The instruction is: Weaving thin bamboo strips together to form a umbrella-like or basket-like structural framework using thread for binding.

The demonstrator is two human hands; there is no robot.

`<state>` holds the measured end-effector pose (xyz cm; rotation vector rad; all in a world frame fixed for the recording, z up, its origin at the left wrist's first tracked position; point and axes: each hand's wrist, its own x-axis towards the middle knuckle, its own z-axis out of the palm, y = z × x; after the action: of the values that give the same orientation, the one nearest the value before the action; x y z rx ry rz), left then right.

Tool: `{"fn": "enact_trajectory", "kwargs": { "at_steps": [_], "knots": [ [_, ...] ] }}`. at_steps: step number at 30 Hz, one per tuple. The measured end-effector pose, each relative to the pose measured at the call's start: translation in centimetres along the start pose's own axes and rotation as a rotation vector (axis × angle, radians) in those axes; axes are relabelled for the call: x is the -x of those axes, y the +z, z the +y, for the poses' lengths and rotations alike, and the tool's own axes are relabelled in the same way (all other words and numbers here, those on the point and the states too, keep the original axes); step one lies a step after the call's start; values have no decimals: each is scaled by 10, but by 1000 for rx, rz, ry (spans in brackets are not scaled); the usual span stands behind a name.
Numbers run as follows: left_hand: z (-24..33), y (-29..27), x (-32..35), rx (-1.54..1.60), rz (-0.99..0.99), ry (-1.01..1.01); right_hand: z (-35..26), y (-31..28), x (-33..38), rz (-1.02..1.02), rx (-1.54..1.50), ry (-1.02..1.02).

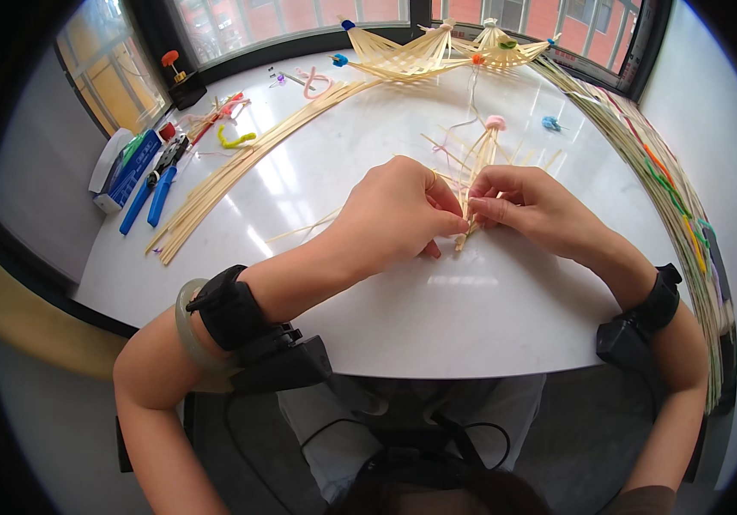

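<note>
A small weave of thin pale bamboo strips (482,154) stands between my hands, its strips gathered at the far tip by a pink fuzzy tie (495,123). My left hand (398,210) pinches the near end of the strips from the left, thumb and fingers together. From the right, my right hand (527,202) pinches the same strips a little higher, its fingers curled. Loose strip ends poke out sideways beneath the hands. Part of the weave is hidden behind my fingers.
Long bamboo strips (257,142) curve along the left. Blue-handled pliers (152,189) lie beside a blue box (132,167). Finished woven fans (411,53) stand at the back by the window. A blue fuzzy tie (551,124) lies at right, near bundled strips (643,163) along the edge.
</note>
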<state>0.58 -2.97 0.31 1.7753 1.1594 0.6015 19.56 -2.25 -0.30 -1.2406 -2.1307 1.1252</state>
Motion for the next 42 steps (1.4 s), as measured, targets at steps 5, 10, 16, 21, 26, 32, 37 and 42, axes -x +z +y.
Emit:
{"fn": "enact_trajectory", "kwargs": {
  "at_steps": [5,10,16,21,26,32,37,42],
  "knots": [
    [-9,7,-10,-154,62,70,3,-1,0,1,-15,-22],
    [-4,7,-7,-183,79,26,5,2,1,39,-98,-55],
    [-7,7,-10,-219,47,37,7,-1,4,-39,-70,-64],
    [-8,7,-5,-137,36,119,9,0,6,16,-95,-74],
    [-3,7,3,-120,49,217,7,-3,5,-21,6,-48],
    [-7,9,-2,62,139,125,4,-2,7,0,20,-39],
    [2,-2,2,-312,317,109,4,-2,7,5,0,-44],
    [4,3,-1,-419,108,6,4,-2,5,-16,-68,-34]
  ]
}}
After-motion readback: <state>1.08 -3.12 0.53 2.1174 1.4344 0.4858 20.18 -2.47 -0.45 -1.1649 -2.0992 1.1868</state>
